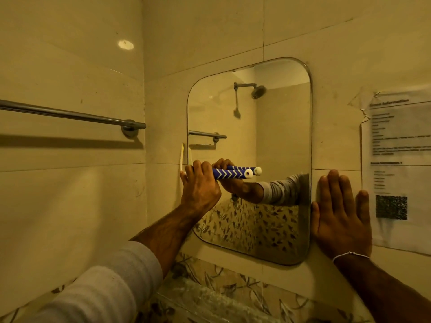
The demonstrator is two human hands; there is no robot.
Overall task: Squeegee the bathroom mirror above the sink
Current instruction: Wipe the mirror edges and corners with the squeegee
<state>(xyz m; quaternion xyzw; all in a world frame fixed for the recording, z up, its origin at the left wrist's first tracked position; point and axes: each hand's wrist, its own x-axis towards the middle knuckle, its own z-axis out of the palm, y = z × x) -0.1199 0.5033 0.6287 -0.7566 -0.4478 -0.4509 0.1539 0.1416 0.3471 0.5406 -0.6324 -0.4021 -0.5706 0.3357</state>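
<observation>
A rounded rectangular mirror hangs on the beige tiled wall. My left hand is shut on a squeegee with a blue handle marked with white chevrons. The handle points right across the glass. The pale squeegee blade stands upright at the mirror's left edge, about halfway up. My right hand lies flat and open on the wall tile just right of the mirror's lower right edge. The mirror reflects the hand, the handle and a shower head.
A chrome towel bar sticks out from the left wall, close to the mirror's left side. A printed paper notice is taped to the wall right of my right hand. Leaf-patterned tiles run below the mirror.
</observation>
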